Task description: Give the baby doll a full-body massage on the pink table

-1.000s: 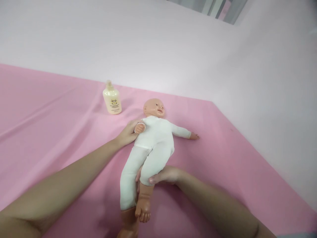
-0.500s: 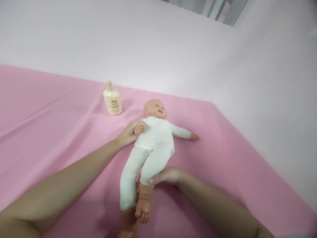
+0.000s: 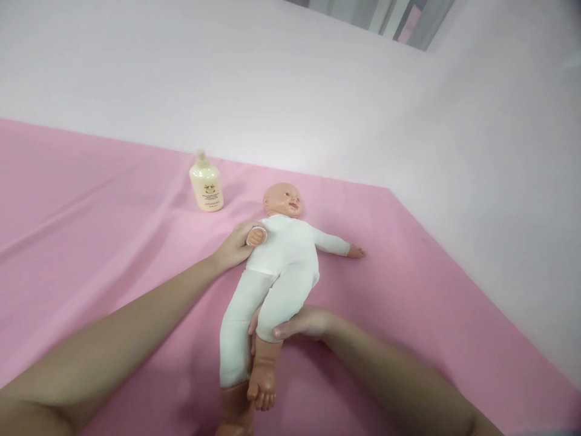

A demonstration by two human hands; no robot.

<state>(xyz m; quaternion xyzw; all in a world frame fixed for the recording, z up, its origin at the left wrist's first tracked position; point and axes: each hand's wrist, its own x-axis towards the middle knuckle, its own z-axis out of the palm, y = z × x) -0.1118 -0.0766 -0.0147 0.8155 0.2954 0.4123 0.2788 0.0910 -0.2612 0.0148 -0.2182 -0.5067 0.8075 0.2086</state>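
A baby doll (image 3: 290, 245) with a white cloth body lies on its back, its head toward the far edge and its feet toward me. Its face is turned to the right. My left hand (image 3: 235, 244) is closed around the doll's arm at the left, beside the torso; the doll's small fist pokes out next to my thumb. Lower down, my right hand (image 3: 304, 324) wraps the doll's right-hand leg just above the ankle, thumb on top and fingers underneath, partly hidden by the leg. The doll's other arm stretches out to the right on the cloth.
A cream pump bottle (image 3: 207, 184) with a printed label stands upright beyond my left hand, near the far edge of the pink cloth (image 3: 91, 200). Behind the cloth is a pale wall-like surface (image 3: 227, 79), with grey curtain-like strips (image 3: 385, 18) at the top.
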